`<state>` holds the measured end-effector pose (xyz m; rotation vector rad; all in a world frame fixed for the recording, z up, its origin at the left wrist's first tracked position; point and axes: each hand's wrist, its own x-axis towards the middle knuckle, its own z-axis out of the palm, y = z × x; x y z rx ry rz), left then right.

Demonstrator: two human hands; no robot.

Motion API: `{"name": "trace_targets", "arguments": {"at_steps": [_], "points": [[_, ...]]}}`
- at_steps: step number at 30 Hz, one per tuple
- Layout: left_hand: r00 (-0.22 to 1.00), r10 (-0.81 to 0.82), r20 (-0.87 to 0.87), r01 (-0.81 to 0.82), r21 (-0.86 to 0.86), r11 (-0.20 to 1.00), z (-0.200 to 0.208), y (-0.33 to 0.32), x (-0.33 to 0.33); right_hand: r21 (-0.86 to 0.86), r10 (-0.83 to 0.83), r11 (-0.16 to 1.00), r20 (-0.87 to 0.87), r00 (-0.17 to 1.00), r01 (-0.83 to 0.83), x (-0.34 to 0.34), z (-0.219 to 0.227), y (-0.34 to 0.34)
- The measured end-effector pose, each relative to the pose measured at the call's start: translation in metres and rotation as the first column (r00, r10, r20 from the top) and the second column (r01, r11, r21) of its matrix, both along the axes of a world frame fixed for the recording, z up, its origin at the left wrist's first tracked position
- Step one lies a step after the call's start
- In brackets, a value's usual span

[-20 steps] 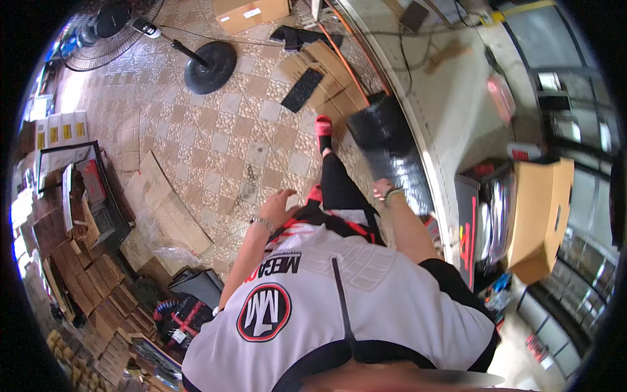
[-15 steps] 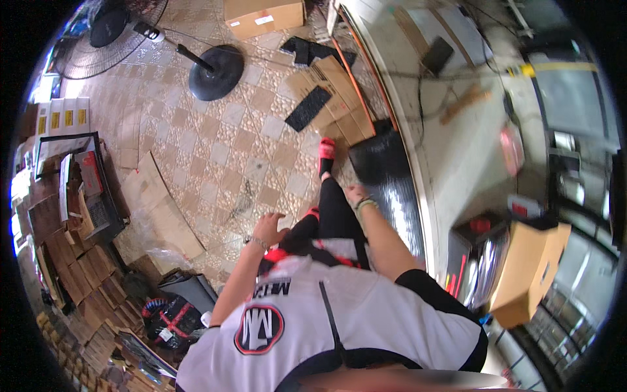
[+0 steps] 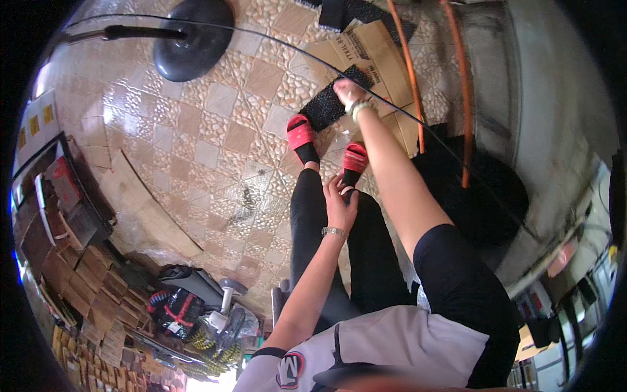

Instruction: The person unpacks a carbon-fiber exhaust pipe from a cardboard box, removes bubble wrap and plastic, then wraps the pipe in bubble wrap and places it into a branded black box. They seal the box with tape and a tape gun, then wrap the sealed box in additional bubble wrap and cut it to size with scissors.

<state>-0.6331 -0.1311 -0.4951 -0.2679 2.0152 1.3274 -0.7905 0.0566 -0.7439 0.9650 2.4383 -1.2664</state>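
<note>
Head view: left hand [image 3: 340, 204] slightly spread; right hand [image 3: 351, 93], fingers unclear, at one black strip [image 3: 322, 110].

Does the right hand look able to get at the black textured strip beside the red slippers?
Probably yes: the right hand is right over the black textured strip, with nothing visible between them. A thin black cable crosses close by; whether it would hinder is hard to tell.

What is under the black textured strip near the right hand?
Around the black strip, cardboard shows at the upper end and patterned floor at the lower. What it directly covers cannot be seen, and the right hand hides part of the strip itself.
</note>
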Motion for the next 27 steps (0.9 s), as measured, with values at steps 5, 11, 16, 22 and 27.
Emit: {"name": "trace_targets", "arguments": {"at_steps": [5, 11, 16, 22, 27], "points": [[0.996, -0.086, 0.018, 0.086, -0.003, 0.996, -0.024, 0.004, -0.061, -0.104, -0.177, 0.981, -0.154, 0.972, 0.162, -0.090, -0.123, 0.069], [0.983, -0.116, 0.143, 0.114, 0.028, 0.993, -0.018, 0.004, -0.115, -0.344, -0.456, 0.864, -0.222, 0.862, 0.368, -0.170, -0.220, 0.097], [0.992, -0.023, 0.124, 0.014, 0.078, 0.997, -0.016, 0.015, -0.133, -0.259, -0.435, 0.889, -0.209, 0.876, 0.379, -0.180, -0.196, 0.067], [0.902, 0.328, -0.280, -0.355, -0.051, 0.933, -0.025, 0.010, -0.101, 0.400, -0.187, 0.871, -0.266, 0.946, 0.285, -0.052, -0.028, -0.083], [0.833, -0.180, -0.524, 0.065, -0.230, 0.971, 0.030, -0.021, -0.069, -0.251, -0.210, 0.948, -0.040, 0.977, 0.193, 0.101, 0.180, -0.143]]}}
